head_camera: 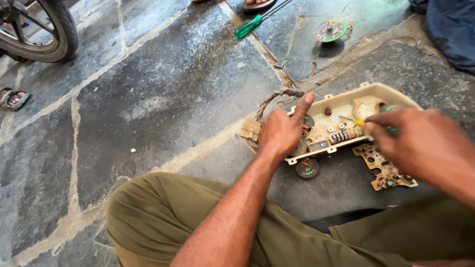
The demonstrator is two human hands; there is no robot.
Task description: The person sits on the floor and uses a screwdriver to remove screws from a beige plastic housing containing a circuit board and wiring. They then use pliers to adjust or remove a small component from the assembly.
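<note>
An opened cream-coloured instrument cluster housing [368, 95] lies on the stone floor in front of my knees. My left hand [283, 131] rests on its left end, index finger stretched up along the rim. My right hand [420, 141] grips a small screwdriver [360, 122] with a yellow and green handle, its thin tip pointing into the housing near a row of number wheels [341, 136]. A wrapped cable [277, 96] with a tan connector [251, 129] runs out of the housing's left side.
A tan circuit sheet [388, 170] and a small round dial [307, 169] lie by the housing. Farther off lie a green-handled screwdriver [250, 27] and a round gauge face [330, 30]. A motorcycle wheel [37, 29] stands top left, a sandalled foot [12, 98] at left.
</note>
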